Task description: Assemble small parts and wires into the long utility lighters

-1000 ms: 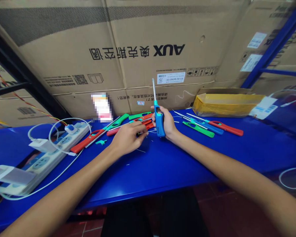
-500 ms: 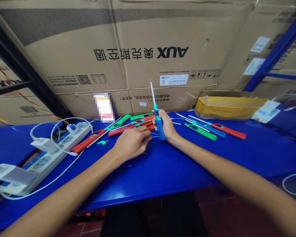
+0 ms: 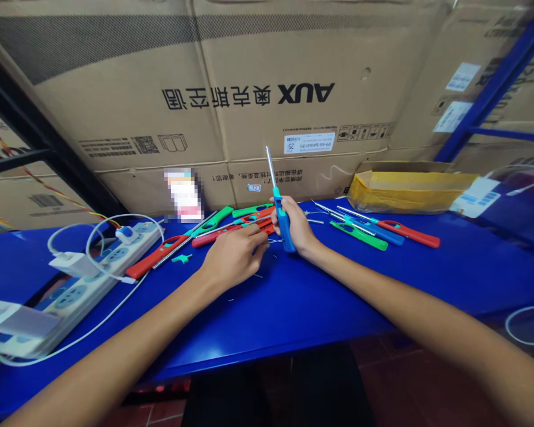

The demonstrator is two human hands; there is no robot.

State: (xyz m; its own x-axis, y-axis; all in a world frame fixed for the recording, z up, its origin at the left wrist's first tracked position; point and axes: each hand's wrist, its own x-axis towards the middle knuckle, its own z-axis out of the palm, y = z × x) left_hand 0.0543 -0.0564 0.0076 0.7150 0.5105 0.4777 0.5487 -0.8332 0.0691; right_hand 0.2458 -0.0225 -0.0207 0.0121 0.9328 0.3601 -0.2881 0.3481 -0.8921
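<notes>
My right hand is closed around the blue handle of a long-nosed gas lighter, whose thin metal tube points up and slightly left. Just to its left, my left hand is closed, thumb and fingertips together; what is in them, if anything, is hidden. Thin pale wires show between its fingertips and the lighter's handle. Behind my left hand lie several red and green lighters, partly covered by it. A small green trigger piece rests left of this hand.
Green, blue and red lighters lie on the right of the blue table. A yellow-taped cardboard box stands behind them. At left are a power strip with cables and a phone-like blurred item. Large cardboard closes off the back.
The view has shifted a little, so everything sits slightly farther left. The lighter's tube leans somewhat more to the left. Both hands keep nearly the same pose.
</notes>
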